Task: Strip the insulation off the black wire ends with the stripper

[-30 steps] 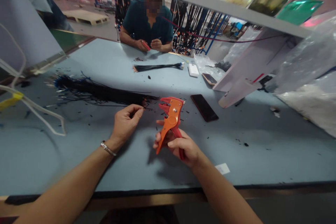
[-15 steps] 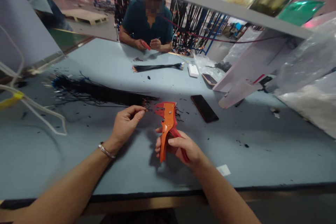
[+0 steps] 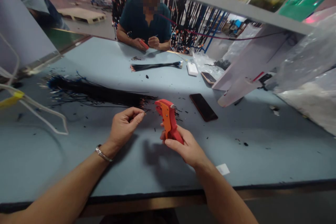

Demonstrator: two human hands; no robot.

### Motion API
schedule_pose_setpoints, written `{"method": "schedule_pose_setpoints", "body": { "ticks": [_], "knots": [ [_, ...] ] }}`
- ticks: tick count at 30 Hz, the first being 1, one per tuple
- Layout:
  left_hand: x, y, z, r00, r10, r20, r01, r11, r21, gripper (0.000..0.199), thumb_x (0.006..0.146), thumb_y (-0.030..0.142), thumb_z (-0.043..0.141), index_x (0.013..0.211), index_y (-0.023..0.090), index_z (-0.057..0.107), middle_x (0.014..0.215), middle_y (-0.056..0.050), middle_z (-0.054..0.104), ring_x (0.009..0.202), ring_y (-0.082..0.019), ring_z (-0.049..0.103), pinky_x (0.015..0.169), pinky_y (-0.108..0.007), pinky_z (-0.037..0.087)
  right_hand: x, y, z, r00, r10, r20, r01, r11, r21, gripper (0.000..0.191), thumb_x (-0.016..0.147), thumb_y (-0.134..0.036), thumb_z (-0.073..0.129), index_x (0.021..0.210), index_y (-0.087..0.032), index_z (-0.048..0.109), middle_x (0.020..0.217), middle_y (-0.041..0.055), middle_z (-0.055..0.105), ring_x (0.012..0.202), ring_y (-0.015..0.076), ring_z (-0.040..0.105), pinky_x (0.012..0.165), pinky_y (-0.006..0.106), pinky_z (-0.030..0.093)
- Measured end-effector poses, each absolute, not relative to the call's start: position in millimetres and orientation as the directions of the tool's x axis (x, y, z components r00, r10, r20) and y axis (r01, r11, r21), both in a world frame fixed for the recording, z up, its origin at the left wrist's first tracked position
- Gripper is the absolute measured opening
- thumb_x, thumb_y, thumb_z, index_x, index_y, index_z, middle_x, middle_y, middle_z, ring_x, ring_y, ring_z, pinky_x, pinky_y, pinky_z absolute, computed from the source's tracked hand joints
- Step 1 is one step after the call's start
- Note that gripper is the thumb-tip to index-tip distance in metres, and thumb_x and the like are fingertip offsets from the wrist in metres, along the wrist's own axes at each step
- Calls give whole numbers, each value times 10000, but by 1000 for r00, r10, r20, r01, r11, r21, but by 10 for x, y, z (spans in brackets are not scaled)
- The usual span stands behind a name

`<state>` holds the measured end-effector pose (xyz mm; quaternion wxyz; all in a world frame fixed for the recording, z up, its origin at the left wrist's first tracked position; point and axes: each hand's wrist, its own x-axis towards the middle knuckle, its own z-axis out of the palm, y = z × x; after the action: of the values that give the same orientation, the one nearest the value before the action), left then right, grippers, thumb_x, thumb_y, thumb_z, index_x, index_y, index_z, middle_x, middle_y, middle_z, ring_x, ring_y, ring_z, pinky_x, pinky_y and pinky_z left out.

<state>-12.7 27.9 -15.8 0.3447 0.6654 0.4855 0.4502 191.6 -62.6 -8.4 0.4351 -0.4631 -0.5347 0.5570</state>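
My right hand (image 3: 185, 147) is wrapped round the handles of a red and orange wire stripper (image 3: 168, 119), held upright above the table. Its jaws stand a little right of my left hand (image 3: 126, 126), apart from it. Thumb and forefinger of that left hand pinch a thin dark wire (image 3: 147, 110), whose short end shows past the fingertips. Behind the left hand lies a large bundle of black wires (image 3: 99, 91), with blue and metal ends at the left and coppery ends at the right. Small dark scraps are scattered near the stripper.
A black phone (image 3: 203, 107) lies right of the stripper. Across the table (image 3: 249, 168) a co-worker (image 3: 145, 17) holds a red tool, near a smaller wire bundle (image 3: 156, 65). White cables (image 3: 57, 112) hang at left; a shelf (image 3: 223, 0) crosses above.
The wire stripper has turned in my right hand and its handles have come together. The wire's end has come away from the jaws, and my left hand has shifted slightly left.
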Motion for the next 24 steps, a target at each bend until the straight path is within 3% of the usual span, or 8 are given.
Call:
{"method": "schedule_pose_setpoints", "body": {
  "ticks": [2,6,8,16,24],
  "knots": [
    [-126,279,-147,123,954,272,323,-298,898,246,754,391,636,742,155,707,633,-6,650,591,-126,540,542,-207,415,1954,-624,-67,-224,973,-60,-9,-63,-998,313,798,-290,668,1082,-175,604,916,48,643,811,173,586,753,310,471],
    [-126,297,-139,111,953,281,278,-302,912,213,758,363,647,783,167,727,754,-28,722,703,-154,621,657,-226,490,1976,-597,-61,-395,905,-159,-285,-286,-915,351,784,-279,628,1101,-139,577,909,96,677,748,195,651,639,312,521],
    [-128,302,-134,117,954,275,262,-297,918,212,765,359,651,807,172,740,799,-36,740,751,-167,645,701,-238,507,1969,-586,-62,-427,886,-179,-342,-342,-876,371,760,-260,633,1100,-123,578,907,114,693,735,206,674,627,325,541],
    [-141,273,-67,175,934,312,277,-351,895,200,766,341,656,799,165,745,766,-39,742,715,-170,649,668,-239,505,1962,-577,-78,-474,862,-182,-360,-378,-853,417,729,-265,674,1104,-100,600,896,130,713,740,219,699,641,331,564],
    [-183,267,-66,311,877,367,312,-459,832,237,806,360,612,778,152,723,650,-12,671,584,-121,552,542,-201,418,2021,-544,-132,-493,857,-151,-297,-330,-896,436,749,-285,708,1133,-107,605,952,135,693,764,219,694,633,320,563]
  ]
}}
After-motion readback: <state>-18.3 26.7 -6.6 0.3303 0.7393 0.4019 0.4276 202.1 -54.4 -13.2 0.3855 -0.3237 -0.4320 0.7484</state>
